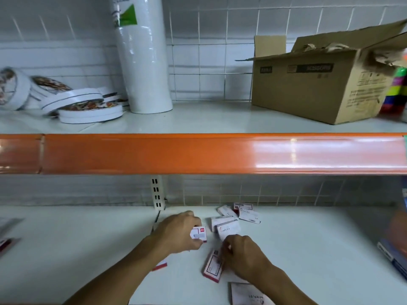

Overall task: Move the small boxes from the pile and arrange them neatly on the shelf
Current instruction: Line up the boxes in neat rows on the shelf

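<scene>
Several small white-and-red staple boxes lie in a loose pile [233, 219] on the lower white shelf [308, 238], near the back wall. My left hand [178, 232] grips one small box [199, 234] by its sides, just left of the pile. My right hand [242, 254] is curled over the top end of another box [213, 267] that stands tilted on the shelf. Part of a box [160, 265] peeks out under my left forearm. One more box [248, 293] lies at the bottom edge, partly under my right forearm.
An orange rail [198, 153] fronts the upper shelf, which carries tape rolls [88, 106], a tall white roll [143, 62] and an open cardboard carton [319, 84]. Blue packets [394, 258] sit at the lower shelf's right edge, and flat items [6, 241] at its left.
</scene>
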Motion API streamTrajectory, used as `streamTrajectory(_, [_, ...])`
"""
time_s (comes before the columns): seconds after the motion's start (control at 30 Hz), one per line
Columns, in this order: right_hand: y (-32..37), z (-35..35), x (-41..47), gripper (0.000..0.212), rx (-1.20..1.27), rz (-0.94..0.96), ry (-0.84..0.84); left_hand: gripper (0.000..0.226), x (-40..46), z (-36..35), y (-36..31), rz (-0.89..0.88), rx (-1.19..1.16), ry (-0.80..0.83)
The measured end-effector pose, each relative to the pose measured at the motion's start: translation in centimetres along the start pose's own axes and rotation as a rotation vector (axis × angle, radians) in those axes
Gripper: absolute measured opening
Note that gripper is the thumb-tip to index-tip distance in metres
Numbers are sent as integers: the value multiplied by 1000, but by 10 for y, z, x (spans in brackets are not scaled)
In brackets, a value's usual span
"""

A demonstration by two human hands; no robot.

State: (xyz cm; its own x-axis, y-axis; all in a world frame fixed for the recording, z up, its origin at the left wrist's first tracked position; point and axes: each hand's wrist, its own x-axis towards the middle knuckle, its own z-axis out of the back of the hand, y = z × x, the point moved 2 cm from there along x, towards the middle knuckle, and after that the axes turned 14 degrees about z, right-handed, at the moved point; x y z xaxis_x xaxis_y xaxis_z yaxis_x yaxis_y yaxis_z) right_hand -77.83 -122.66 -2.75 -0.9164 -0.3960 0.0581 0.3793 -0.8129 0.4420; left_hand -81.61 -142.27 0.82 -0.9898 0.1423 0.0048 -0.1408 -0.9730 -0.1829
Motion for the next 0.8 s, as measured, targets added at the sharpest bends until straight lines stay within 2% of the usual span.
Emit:
streamTrajectory(0.1, [2,21,-5,44,-50,163,77,34,-20,-8,3,-21,-12,44])
streamTrajectory(0.17, [10,29,-9,51,-46,351,165,31,-32,-13,5,-40,7,22])
streamTrajectory(0.23, [10,28,-10,53,-25,447,242,33,-40,-18,8,-47,22,-11])
streamTrajectory(0.37, [0,19,-6,59,-155,545,227,54,-51,-25,12,10,-79,95])
streamTrajectory(0.47, [-5,17,-1,52,-293,573,237,58,-53,-26,12,47,-111,122])
streamTrajectory(0.53, [-5,19,0,44,-292,575,228,55,-54,-26,11,76,-117,144])
streamTrajectory(0.67, [-8,27,-7,28,-101,525,157,41,-57,-25,8,93,-103,139])
streamTrajectory(0.8, [-18,34,-14,33,57,418,73,39,-57,-18,5,73,-96,92])
